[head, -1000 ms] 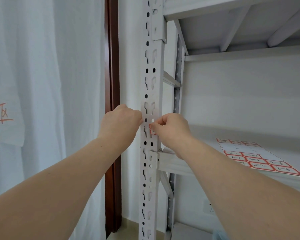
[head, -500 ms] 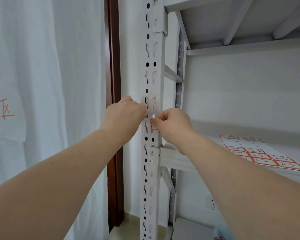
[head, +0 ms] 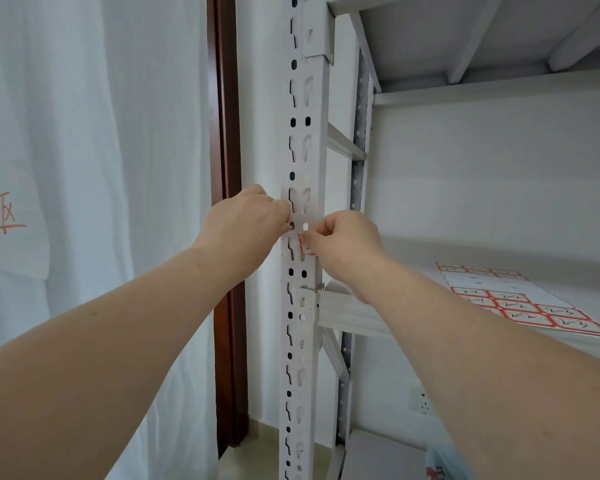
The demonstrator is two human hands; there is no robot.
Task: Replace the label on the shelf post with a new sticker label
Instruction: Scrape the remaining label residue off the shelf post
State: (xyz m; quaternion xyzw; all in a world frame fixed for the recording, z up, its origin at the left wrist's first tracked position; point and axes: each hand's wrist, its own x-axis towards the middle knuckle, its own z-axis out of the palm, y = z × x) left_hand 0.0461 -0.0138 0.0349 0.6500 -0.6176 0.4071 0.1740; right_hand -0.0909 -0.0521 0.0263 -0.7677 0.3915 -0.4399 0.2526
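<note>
One shelf rack (head: 465, 88): white metal, fills the right half of the view.
Curtain (head: 84, 133): white cloth hanging at the left, with red handwriting (head: 4, 213) near its left edge.
Door frame (head: 227, 133): dark brown wood, upright between the curtain and the rack.
Shelf post (head: 305, 341): white, upright, punched with rows of holes and keyhole slots.
Sticker sheet (head: 520, 299): lies flat on the rack's middle shelf, to the right of the post. It carries red-bordered labels with handwriting.
Left hand (head: 246, 220): fingers curled, tips against the post's left edge. Cannot tell whether it pinches anything.
Right hand (head: 347, 240): thumb and forefinger pinch the top of the label.
Label (head: 303, 247): small, red-bordered, on the post's front face between the two hands, largely hidden by the right fingers.
</note>
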